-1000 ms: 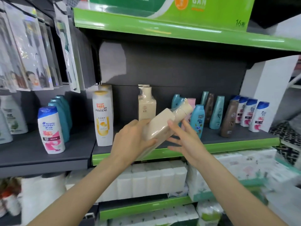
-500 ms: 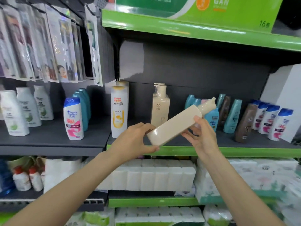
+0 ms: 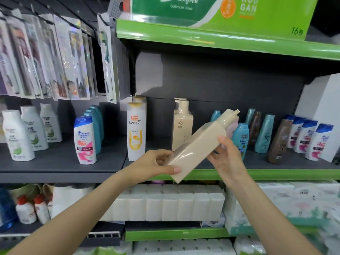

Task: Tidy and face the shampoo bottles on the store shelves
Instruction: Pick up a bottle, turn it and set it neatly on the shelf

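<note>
A beige pump bottle (image 3: pixel 200 142) hangs tilted in front of the green-edged shelf (image 3: pixel 276 173), its pump pointing up and to the right. My left hand (image 3: pixel 154 166) grips its base, thumb across the front. My right hand (image 3: pixel 228 159) holds its upper body from the right side with fingers around the back. Behind it a matching beige bottle (image 3: pixel 182 126) stands upright on the shelf. A white Pantene bottle (image 3: pixel 135 131) stands to the left, and teal, brown and Head & Shoulders bottles (image 3: pixel 309 138) line the right.
On the grey shelf (image 3: pixel 55 162) to the left stand a Head & Shoulders bottle (image 3: pixel 85 140), teal bottles and white bottles (image 3: pixel 17 135). Packaged goods (image 3: pixel 70 59) hang above. Tissue packs (image 3: pixel 165 203) fill the lower shelves. A white pillar (image 3: pixel 323 100) bounds the right end.
Both hands have lifted the beige bottle slightly and turned it more upright, pump higher. The view has shifted left, bringing more of the grey shelf into sight.
</note>
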